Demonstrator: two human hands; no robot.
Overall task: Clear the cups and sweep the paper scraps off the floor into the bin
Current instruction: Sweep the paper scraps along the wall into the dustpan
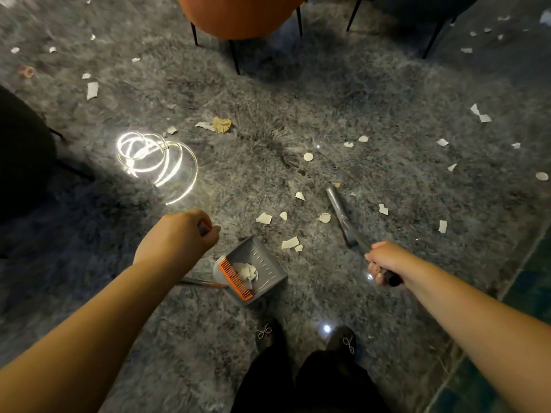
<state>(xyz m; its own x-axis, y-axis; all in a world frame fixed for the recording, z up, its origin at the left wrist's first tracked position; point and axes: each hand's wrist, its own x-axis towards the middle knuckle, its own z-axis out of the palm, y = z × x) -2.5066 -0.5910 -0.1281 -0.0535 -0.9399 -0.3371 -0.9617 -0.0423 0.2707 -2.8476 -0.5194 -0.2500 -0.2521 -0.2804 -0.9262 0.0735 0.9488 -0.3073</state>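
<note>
Paper scraps (290, 242) lie scattered over the grey shaggy carpet (387, 93), and a few already sit inside the grey dustpan (259, 265) with its orange comb edge, near the feet. The left hand (182, 234) is clamped on the dustpan's handle top. The right hand (384, 262) is closed around a broom handle (343, 216), blurred, probably moving.

Both bare forearms stretched forward and down. Left hand (182, 234) fisted, knuckles up, gripping a handle. Right hand (384, 260) curled round a second handle, near right.
</note>
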